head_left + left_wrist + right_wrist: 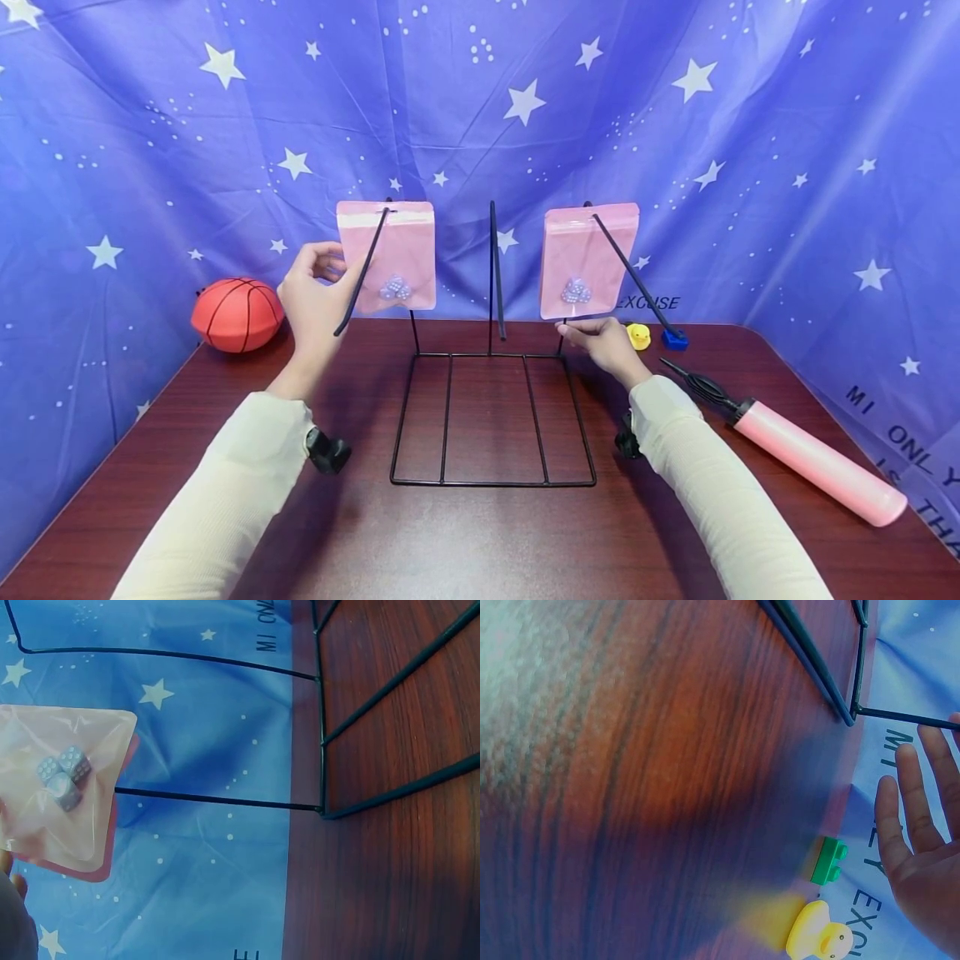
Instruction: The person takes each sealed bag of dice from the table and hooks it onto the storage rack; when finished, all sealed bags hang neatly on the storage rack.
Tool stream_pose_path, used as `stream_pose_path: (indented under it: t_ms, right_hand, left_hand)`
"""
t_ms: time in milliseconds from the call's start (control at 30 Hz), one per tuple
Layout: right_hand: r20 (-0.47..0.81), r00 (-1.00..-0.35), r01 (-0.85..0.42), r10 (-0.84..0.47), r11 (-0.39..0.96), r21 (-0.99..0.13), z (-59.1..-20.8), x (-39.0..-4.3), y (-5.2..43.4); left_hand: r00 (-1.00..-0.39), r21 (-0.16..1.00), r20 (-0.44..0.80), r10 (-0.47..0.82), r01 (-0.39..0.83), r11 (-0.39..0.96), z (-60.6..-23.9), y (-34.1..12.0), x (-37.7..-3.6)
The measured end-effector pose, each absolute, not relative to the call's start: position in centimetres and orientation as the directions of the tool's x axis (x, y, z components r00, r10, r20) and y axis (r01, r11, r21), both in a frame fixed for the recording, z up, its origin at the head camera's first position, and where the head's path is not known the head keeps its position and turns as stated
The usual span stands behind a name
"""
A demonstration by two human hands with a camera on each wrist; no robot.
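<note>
- pink pouches (387, 256) (588, 261) hang on the wire rack (491, 417), dice inside.
- left hand (313, 298) pinches the left pouch's edge.
- right hand (604, 343), fingers straight, touches the right pouch's bottom.
- both hung; neither removed.

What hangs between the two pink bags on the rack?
In the head view, only the rack's middle black hook stands between the left pink bag and the right pink bag; it carries nothing.

I see a dark red wood-grain bench (225, 517) with a soft sheen, a thin black metal wire rack (491, 421), two glossy pink plastic pouches (387, 254), and creased blue star-printed cloth (750, 167) behind.
</note>
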State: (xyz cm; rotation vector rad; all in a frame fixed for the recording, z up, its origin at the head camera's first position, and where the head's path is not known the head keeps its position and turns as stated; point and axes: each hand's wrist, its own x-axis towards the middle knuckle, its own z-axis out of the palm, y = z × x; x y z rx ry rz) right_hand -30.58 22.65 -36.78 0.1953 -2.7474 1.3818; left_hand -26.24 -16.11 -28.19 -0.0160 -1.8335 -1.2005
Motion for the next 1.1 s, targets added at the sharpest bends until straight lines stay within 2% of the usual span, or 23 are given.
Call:
stream_pose_path:
  t_ms: [167, 400, 700, 1100]
  right_hand:
    - [0.108, -0.99, -0.138, -0.086, 0.596, -0.791, -36.8, -30.6, 22.7]
    - [0.124, -0.988, -0.152, -0.089, 0.606, -0.781, -36.8, -30.6, 22.8]
    - [0.061, -0.987, -0.148, -0.151, 0.669, -0.729, -37.0, -30.2, 23.5]
    - [0.09, -0.972, -0.221, -0.216, 0.722, -0.656, -35.9, -29.0, 24.8]
  left_hand:
    - [-0.56, 0.685, 0.716, -0.417, 0.453, 0.57, -28.2, -16.4, -26.3]
    - [-0.622, 0.685, 0.701, -0.35, 0.45, 0.573, -28.3, -16.1, -26.5]
    - [-0.692, 0.743, 0.63, -0.353, 0.404, 0.533, -28.8, -16.4, -26.4]
    - [-0.732, 0.746, 0.602, -0.317, 0.375, 0.55, -28.8, -17.4, -25.6]
